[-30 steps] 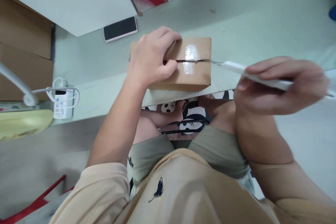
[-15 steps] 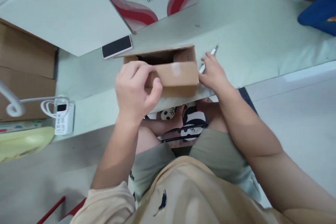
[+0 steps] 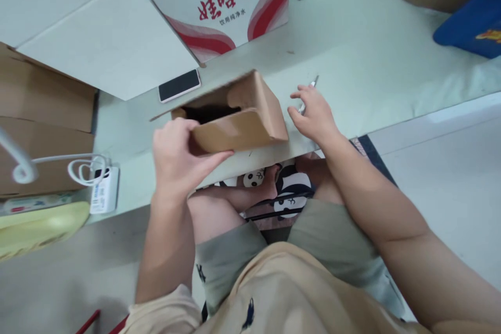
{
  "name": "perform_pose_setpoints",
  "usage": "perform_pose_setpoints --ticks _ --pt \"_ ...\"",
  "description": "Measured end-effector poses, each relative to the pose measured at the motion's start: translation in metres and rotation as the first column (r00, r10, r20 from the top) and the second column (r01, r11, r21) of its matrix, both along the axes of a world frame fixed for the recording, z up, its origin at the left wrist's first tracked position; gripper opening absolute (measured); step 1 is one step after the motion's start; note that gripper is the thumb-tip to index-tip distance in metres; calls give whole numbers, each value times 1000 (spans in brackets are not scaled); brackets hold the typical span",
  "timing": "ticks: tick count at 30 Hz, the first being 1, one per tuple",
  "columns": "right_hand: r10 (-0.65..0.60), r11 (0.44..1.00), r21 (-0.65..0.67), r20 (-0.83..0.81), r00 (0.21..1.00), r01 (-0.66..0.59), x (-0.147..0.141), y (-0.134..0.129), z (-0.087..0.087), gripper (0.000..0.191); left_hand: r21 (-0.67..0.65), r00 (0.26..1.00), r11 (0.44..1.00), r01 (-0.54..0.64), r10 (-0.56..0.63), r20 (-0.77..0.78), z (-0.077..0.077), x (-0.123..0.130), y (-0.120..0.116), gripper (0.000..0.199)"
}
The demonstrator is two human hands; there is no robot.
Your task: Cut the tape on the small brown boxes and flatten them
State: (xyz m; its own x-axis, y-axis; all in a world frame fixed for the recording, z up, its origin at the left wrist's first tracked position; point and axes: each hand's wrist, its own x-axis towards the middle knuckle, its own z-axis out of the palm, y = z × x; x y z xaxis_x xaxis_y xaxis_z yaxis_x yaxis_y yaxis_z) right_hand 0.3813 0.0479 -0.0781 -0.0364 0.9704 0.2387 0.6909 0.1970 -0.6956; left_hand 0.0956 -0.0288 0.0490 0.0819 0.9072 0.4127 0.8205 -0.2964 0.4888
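Note:
A small brown cardboard box [image 3: 238, 128] sits tilted on the pale green tabletop, its top open and the inside dark. My left hand [image 3: 176, 159] has its fingers over the box's left end and its thumb along the near side, gripping it. To the right of the box, my right hand [image 3: 313, 115] hovers with thumb and fingers apart. Under that hand is a slim white utility knife [image 3: 302, 109], partly hidden, with a thin grey tip pointing away from me; it seems to lie on the table.
A phone [image 3: 180, 86] lies behind the box. Farther back stand a white and red water carton [image 3: 223, 15] and a large white box [image 3: 113, 42]. At left is a white power strip [image 3: 105, 190] with a coiled cable. A blue container [image 3: 469, 26] is at right.
The box has turned, its right end swinging nearer to me, and moved left with my left hand. My right hand's fingers have spread off the knife, and a gap now separates it from the box.

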Motion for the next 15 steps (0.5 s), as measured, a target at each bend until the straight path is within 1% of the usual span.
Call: perform_pose_setpoints --ticks 1,2,3,4,5,6,7,8,9,10,11,12,13,14,15 --pt "18 1000 17 -54 998 -17 0 -1 3 32 64 992 996 -59 51 117 3 -5 0 59" --pt "40 999 25 -117 992 -38 -1 -2 6 31 117 967 987 -108 77 242 7 -10 1 59" --pt "66 998 25 -188 980 -63 -2 -4 9 31 175 925 974 -147 72 374 11 -13 2 59" --pt "100 995 20 -265 959 -98 -4 -6 12 32 218 863 961 -169 37 504 15 -16 3 58" --pt "144 989 16 -345 927 -148 -6 -9 15 36 206 788 964 -167 5 616 19 -18 4 56" --pt "196 978 17 -421 886 -208 -9 -12 17 42 160 696 974 -157 -6 718 20 -20 6 54" --pt "247 963 26 -485 839 -269 -12 -15 19 49 57 603 990 -126 31 797 20 -22 7 52" --pt "293 946 43 -532 794 -321 -15 -18 20 56 -65 514 993 -97 106 851 18 -24 9 47" --pt "331 931 61 -563 757 -361 -18 -21 20 62 -193 433 978 -82 209 877 13 -26 11 42" --pt "358 918 75 -582 730 -390 -20 -23 19 66 -320 378 945 -61 319 869 6 -28 14 32" --pt "375 909 84 -597 709 -409 -23 -24 18 68 -388 309 914 -120 406 860 -3 -31 16 22" --pt "386 901 86 -609 693 -426 -25 -26 17 69 -474 247 869 -141 494 833 -12 -33 18 17" --pt "395 893 83 -616 681 -442 -26 -27 15 69 -568 195 813 -129 583 789 -21 -36 20 15" --pt "401 888 79 -618 676 -454 -27 -27 13 71 -632 160 769 -91 638 753 -30 -39 21 14" --pt "400 889 76 -611 683 -452 -28 -26 11 73 -655 129 755 -39 653 746 -38 -41 22 13"
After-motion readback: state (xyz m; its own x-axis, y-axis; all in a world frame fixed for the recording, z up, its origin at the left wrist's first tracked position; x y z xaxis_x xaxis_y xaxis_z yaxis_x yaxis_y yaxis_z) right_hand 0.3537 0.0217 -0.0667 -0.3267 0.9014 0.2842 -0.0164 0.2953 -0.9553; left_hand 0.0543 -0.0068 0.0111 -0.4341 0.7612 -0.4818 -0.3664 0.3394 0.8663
